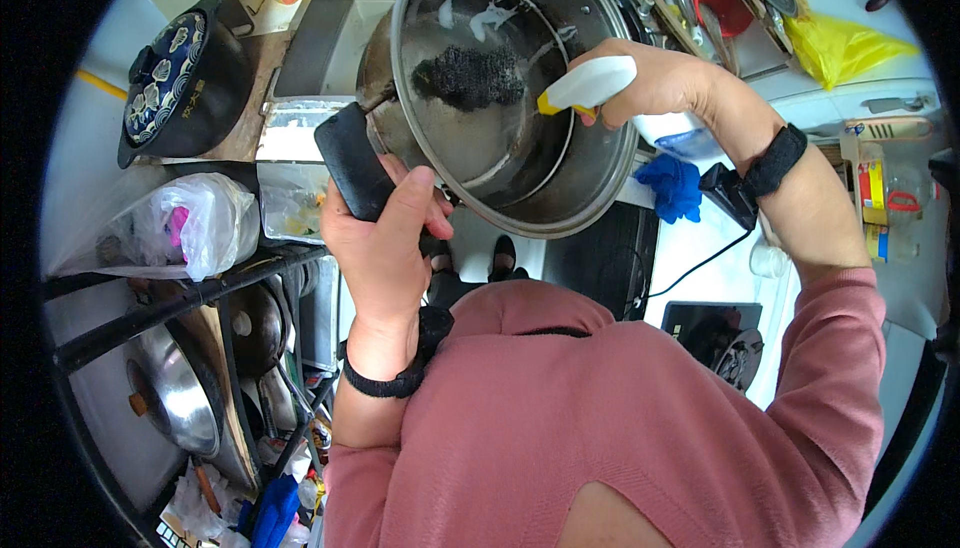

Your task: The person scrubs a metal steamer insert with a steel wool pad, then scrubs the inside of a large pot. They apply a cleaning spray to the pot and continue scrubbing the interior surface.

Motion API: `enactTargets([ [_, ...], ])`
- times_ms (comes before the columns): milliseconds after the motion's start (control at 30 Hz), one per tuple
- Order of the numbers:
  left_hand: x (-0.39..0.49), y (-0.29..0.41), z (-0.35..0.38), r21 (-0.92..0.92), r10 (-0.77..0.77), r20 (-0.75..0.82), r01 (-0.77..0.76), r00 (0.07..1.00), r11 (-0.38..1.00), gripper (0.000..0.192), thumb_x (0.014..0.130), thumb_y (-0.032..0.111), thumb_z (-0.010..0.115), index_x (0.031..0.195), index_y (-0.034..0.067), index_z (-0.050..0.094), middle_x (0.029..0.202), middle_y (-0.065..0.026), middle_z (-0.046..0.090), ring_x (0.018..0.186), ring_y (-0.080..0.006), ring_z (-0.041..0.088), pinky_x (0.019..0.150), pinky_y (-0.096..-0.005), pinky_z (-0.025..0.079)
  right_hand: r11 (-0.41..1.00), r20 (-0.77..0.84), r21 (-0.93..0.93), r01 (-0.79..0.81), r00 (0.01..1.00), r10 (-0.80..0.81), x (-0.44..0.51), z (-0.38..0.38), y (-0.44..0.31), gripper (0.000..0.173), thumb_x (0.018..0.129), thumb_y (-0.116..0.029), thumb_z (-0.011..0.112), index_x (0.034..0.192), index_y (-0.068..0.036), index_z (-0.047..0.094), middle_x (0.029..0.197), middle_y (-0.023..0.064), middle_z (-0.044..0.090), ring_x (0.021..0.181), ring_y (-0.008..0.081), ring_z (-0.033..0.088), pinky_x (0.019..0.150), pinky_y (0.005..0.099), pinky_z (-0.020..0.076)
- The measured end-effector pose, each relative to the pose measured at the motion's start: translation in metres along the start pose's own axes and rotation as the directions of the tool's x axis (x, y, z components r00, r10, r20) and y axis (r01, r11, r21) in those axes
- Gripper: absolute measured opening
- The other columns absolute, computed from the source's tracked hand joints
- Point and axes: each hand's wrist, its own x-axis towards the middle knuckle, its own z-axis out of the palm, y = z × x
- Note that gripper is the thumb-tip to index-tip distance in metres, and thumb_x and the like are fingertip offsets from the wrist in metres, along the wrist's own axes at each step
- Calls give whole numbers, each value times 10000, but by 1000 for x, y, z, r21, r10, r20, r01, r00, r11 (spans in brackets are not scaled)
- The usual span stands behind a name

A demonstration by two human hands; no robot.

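My left hand (pixel 386 248) grips the black handle (pixel 352 161) of a large metal pot (pixel 592 180). The pot is tilted so that its inside faces me. A dark, scorched-looking patch (pixel 472 79) lies on its bottom, with white foam streaks (pixel 491 19) above. In my right hand (pixel 664 86) is a spray bottle (pixel 600 82) with a white trigger head and a yellow nozzle. The nozzle points left into the pot, over its right inner wall. Part of the bottle is hidden by my hand and wrist.
Behind the pot is a steel sink (pixel 319 49). A black lidded casserole (pixel 199 90) stands at left, above a black rack (pixel 210 289) with pans. To the right are a blue cloth (pixel 667 188), a gas hob (pixel 712 341) and a cable (pixel 697 270).
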Motion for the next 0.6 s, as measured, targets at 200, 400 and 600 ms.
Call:
enactTargets([
  [200, -3, 0, -5, -20, 10, -13, -10, 1000, 1000, 156, 848, -58, 582, 768, 38, 487, 643, -36, 510, 460, -123, 528, 563, -291, 493, 984, 160, -122, 133, 981, -113, 5, 19, -5, 399, 628, -76, 715, 1023, -34, 675, 897, 101, 684, 810, 251, 646, 789, 381, 503],
  [400, -4, -2, -10, -16, 23, -13, -23, 1000, 1000, 179, 857, -80, 562, 768, 51, 480, 608, -32, 512, 454, -124, 528, 550, -283, 489, 903, 193, -428, 39, 980, 49, 9, 25, -6, 489, 628, -71, 724, 1114, -51, 672, 978, 150, 683, 902, 273, 656, 836, 362, 504],
  [600, -2, -2, -13, -27, 37, 2, -37, 999, 999, 176, 859, -72, 563, 762, 50, 483, 609, -36, 517, 460, -119, 530, 547, -276, 486, 723, 3, -682, -114, 987, 159, 12, 13, -8, 507, 645, -13, 702, 1149, -40, 659, 1024, 168, 681, 954, 300, 660, 853, 376, 515],
])
